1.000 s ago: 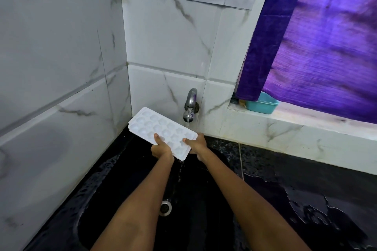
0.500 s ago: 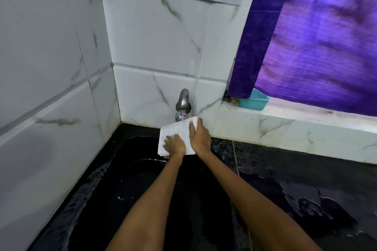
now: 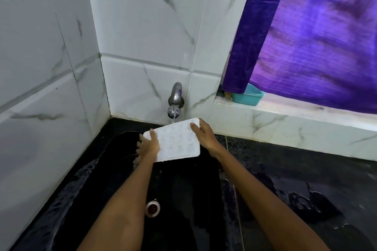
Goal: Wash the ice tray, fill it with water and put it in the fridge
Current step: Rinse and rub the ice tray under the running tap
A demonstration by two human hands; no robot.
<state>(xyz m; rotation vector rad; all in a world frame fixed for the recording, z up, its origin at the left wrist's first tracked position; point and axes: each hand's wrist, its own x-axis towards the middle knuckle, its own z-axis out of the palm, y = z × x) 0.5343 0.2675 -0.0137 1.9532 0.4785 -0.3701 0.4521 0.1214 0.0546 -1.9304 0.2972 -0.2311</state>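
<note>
Now both hands' fingers clenched on the ice tray (image 3: 175, 140), left hand (image 3: 149, 145), right hand (image 3: 205, 135), under the running tap (image 3: 175, 99).

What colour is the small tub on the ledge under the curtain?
Teal, or turquoise; the tub shows in the head view, the only one.

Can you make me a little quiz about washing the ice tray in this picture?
1. True or false: water runs from the tap onto the ice tray.
2. Which hands hold the tray? A) left hand only B) right hand only C) both
3. Fill in: the tray is held over the black ____.

Key: 1 true. 2 C. 3 sink.
</note>
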